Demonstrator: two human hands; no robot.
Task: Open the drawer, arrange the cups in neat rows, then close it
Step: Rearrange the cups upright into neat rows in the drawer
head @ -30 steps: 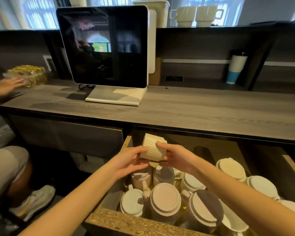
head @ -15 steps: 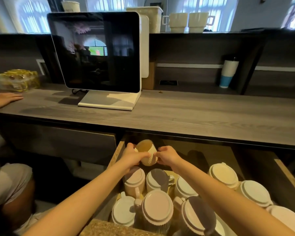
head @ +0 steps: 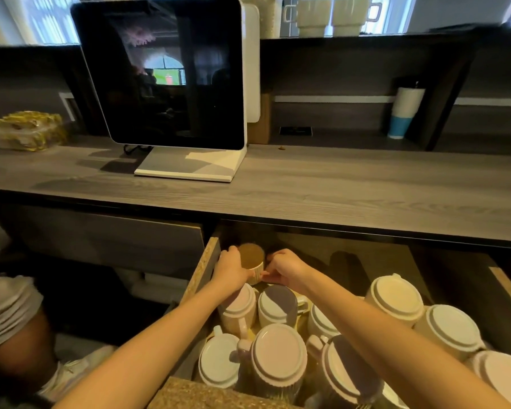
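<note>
The drawer [head: 202,273] stands pulled out under the counter, with several cream ribbed mugs [head: 279,354] upside down inside it. Both hands grip one ribbed cup [head: 252,262] at the drawer's back left corner. The cup is tilted, its mouth facing up and toward me. My left hand [head: 230,270] holds its left side and my right hand [head: 283,267] its right side. Two more upturned mugs [head: 396,296] sit at the right of the drawer.
A grey wooden counter [head: 337,190] overhangs the drawer's back. On it stand a screen on a white base [head: 165,75], a tub of yellow wrapped items [head: 27,129] and a white-and-blue tumbler [head: 403,112]. Another person [head: 9,320] crouches at the left.
The held cup has gone from bottom-toward-me to mouth-up and has moved down and back into the drawer's back left corner. The other person's hand has left the counter.
</note>
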